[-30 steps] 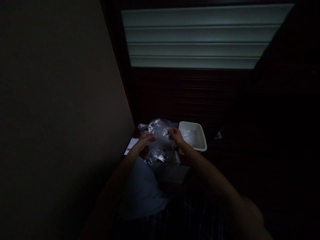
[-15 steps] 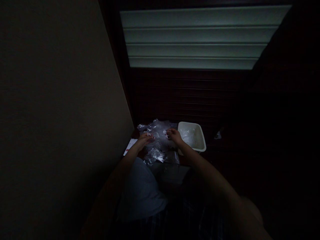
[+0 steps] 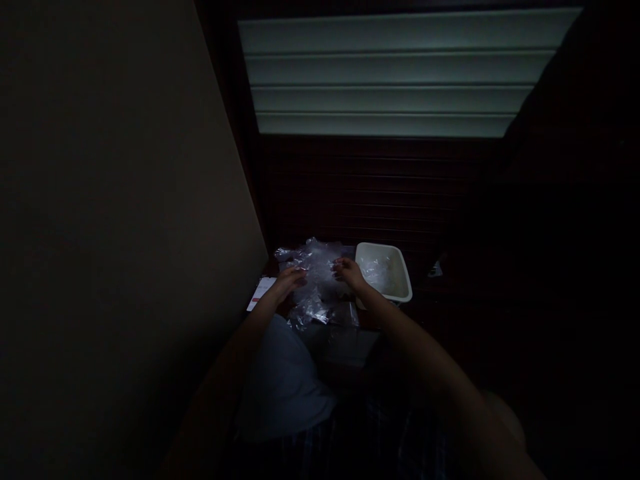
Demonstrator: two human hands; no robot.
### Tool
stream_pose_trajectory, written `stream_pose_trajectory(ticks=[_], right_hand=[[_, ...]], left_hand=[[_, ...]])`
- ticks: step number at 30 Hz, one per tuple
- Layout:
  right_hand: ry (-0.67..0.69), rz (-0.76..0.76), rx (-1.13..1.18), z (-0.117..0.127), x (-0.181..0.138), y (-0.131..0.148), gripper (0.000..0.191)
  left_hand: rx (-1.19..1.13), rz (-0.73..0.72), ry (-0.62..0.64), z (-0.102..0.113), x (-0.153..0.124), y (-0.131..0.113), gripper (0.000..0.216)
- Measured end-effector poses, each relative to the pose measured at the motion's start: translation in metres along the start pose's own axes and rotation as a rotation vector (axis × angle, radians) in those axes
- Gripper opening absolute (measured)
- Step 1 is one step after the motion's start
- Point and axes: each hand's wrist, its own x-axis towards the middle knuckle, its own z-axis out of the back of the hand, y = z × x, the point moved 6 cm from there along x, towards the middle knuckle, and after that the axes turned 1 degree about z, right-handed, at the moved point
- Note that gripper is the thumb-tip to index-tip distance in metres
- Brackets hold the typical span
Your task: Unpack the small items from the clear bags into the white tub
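In the dim head view, a loose pile of clear, crinkled plastic bags (image 3: 315, 310) lies in front of me. My left hand (image 3: 289, 281) is at the pile's left side, its fingers closed on the edge of a clear plastic bag (image 3: 320, 267). Across from it, my right hand (image 3: 349, 272) has its fingers curled in a pinch at the right side of the same bag. The fingertips are dark, so the exact hold is hard to see. Just right of my right hand stands a white plastic basin (image 3: 406, 283) with clear plastic inside.
A white card with a red mark (image 3: 260, 293) lies left of my left hand, close to the wall (image 3: 200, 200). Dark slatted panelling (image 3: 370, 193) rises behind the pile. A small shiny scrap (image 3: 436, 269) lies right of the basin. Grey cloth (image 3: 285, 387) is nearest me.
The clear bag between my hands looks lower and flatter against the pile than before. Both hands have hardly shifted, and the basin stays in place.
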Motion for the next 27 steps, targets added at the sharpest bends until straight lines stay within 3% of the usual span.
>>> stream_pose_trajectory(ticks=[13,17,23,27], right_hand=[[-0.041,0.039,-0.007,0.006,0.005,-0.005,0.026],[-0.035,0.081,-0.012,0.008,0.005,-0.005,0.039],[0.079,0.222,-0.092,0.003,0.003,-0.003,0.057],[0.111,0.307,-0.127,0.002,0.002,-0.001,0.053]], left_hand=[[-0.033,0.022,0.072,0.000,0.002,0.002,0.023],[-0.030,0.023,0.008,0.005,0.004,0.004,0.025],[-0.006,-0.043,-0.078,0.008,0.005,-0.001,0.031],[-0.013,-0.052,-0.125,0.011,0.005,-0.004,0.033]])
